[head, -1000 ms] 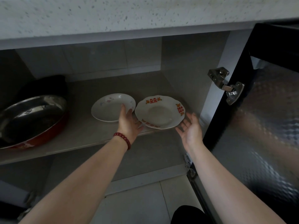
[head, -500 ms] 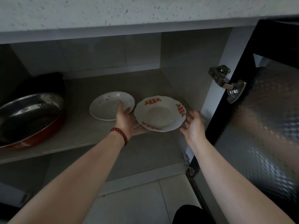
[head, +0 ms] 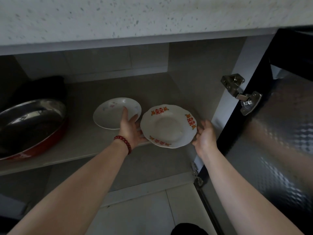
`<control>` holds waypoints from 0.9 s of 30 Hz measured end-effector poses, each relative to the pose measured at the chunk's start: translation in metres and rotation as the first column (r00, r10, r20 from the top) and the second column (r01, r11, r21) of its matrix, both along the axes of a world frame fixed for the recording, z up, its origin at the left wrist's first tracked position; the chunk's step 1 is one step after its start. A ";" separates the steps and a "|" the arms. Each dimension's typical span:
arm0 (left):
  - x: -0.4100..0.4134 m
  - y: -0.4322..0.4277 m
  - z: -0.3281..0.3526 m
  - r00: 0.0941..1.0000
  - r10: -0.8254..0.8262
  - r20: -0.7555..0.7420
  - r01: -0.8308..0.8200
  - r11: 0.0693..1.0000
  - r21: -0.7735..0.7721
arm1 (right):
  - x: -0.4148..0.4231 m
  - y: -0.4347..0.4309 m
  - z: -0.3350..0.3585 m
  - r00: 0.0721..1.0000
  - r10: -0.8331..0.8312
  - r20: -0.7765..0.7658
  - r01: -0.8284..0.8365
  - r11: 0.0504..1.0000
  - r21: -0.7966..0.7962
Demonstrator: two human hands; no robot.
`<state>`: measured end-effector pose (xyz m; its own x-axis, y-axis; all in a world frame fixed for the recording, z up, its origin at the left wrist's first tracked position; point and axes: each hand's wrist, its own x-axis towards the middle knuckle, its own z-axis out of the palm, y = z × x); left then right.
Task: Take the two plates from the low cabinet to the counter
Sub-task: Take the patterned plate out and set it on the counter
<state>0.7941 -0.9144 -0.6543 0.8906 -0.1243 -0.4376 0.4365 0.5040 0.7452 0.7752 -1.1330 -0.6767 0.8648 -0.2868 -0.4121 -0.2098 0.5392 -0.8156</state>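
Head view: you are looking down into the open low cabinet under the speckled bench [head: 135, 17]. Both plates sit on the cabinet shelf [head: 84, 146]. The plain white plate [head: 110, 114], with faint pink marks, lies further in and to the left. The red-patterned plate [head: 167, 126] lies to its right at the shelf's front edge, its near rim jutting past the edge.

Your left hand [head: 130, 128], with a red bead bracelet [head: 123, 143] at the wrist, sits between the two plates. Its grip is spread: one finger rests on the plain plate's rim while the palm side meets the left edge of the red-patterned plate. Your right hand [head: 205, 136] is open too, palm turned inward, fingers touching the right rim of the red-patterned plate. Neither hand has closed around anything.

A steel pan with a red outside [head: 30, 126] sits at the shelf's left end, well apart from the plates. The cabinet door [head: 279, 133] stands open on the right, hinge [head: 240, 95] showing.
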 end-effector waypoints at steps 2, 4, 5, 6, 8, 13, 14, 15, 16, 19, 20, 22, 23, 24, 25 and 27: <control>-0.004 0.002 0.003 0.999 -0.006 -0.036 0.007 1.000 0.022 | -0.003 0.000 0.002 0.999 0.015 -0.047 -0.016 1.000 -0.010; -0.006 0.003 0.006 0.998 -0.012 -0.062 0.015 0.999 0.049 | -0.005 0.002 0.006 0.997 0.029 -0.073 -0.030 0.999 -0.014; -0.006 0.004 0.007 0.998 -0.009 -0.068 0.012 0.999 0.052 | -0.004 0.003 0.007 0.997 0.031 -0.076 -0.032 0.999 -0.011; -0.006 0.004 0.007 0.998 0.000 -0.067 0.003 0.999 0.044 | -0.003 0.005 0.009 0.997 0.032 -0.069 -0.032 0.999 -0.007; -0.004 0.004 0.008 0.998 0.016 -0.059 -0.014 0.999 0.032 | -0.002 0.007 0.012 0.998 0.035 -0.051 -0.035 0.999 -0.007; -0.012 0.008 0.030 0.994 -0.005 -0.105 0.006 1.000 0.008 | -0.015 0.006 0.033 0.994 0.034 -0.102 -0.034 0.999 -0.006; -0.017 0.009 0.039 0.992 -0.001 -0.128 0.002 1.000 0.012 | -0.020 0.006 0.043 0.991 0.027 -0.128 -0.028 1.000 -0.001; -0.023 0.010 0.049 0.989 0.003 -0.147 0.000 1.000 0.020 | -0.026 0.006 0.054 0.989 0.025 -0.146 -0.025 1.000 -0.001; -0.030 0.011 0.060 0.986 0.007 -0.165 -0.003 1.000 0.027 | -0.032 0.007 0.067 0.986 0.026 -0.162 -0.027 1.000 -0.005; -0.056 0.012 0.099 0.966 0.057 -0.252 -0.048 0.998 0.041 | -0.053 0.011 0.109 0.976 0.035 -0.216 -0.043 0.999 -0.030; -0.068 0.013 0.113 0.956 0.073 -0.283 -0.062 0.997 0.049 | -0.061 0.012 0.123 0.972 0.047 -0.231 -0.062 0.997 -0.056; -0.092 0.016 0.139 0.933 0.106 -0.344 -0.092 0.994 0.058 | -0.078 0.014 0.149 0.959 0.074 -0.273 -0.104 0.990 -0.100; -0.106 0.017 0.151 0.920 0.123 -0.371 -0.108 0.992 0.061 | -0.087 0.015 0.162 0.950 0.091 -0.299 -0.128 0.986 -0.108; -0.120 0.019 0.163 0.910 0.133 -0.391 -0.117 0.991 0.065 | -0.096 0.016 0.174 0.940 0.111 -0.322 -0.154 0.982 -0.112; -0.135 0.022 0.175 0.901 0.137 -0.411 -0.119 0.990 0.069 | -0.106 0.018 0.186 0.930 0.137 -0.341 -0.184 0.976 -0.112; -0.164 0.026 0.195 0.874 0.159 -0.459 -0.134 0.987 0.086 | -0.125 0.021 0.210 0.911 0.168 -0.377 -0.220 0.971 -0.099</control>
